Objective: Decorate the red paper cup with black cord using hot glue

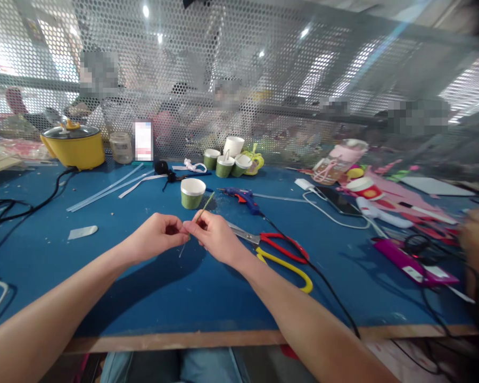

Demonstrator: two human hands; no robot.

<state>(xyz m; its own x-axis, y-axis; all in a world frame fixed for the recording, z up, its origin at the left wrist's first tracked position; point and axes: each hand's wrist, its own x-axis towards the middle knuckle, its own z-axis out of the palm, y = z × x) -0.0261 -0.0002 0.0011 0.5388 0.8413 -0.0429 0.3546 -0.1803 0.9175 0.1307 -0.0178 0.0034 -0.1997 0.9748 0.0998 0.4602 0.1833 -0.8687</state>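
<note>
My left hand [157, 234] and my right hand [213, 234] meet above the middle of the blue table [151, 298], fingertips pinched together on a thin green stick [205, 208]. The stick slants from upper right, near a green paper cup [192, 192], down to the lower left below my fingers. Just right of my right hand lie scissors [281, 254] with red and yellow handles. A blue glue gun [242, 197] rests behind them, its black cord running toward the table's front edge.
A yellow pot [74, 145] and a jar [121, 147] stand at the back left before a perforated metal screen [239, 64]. More green cups [224, 163] sit at the back centre. Clear glue sticks [107, 189], a phone [337, 200], cables and pink craft pieces [399, 202] lie around. Another person's hand [475, 234] is at the right edge.
</note>
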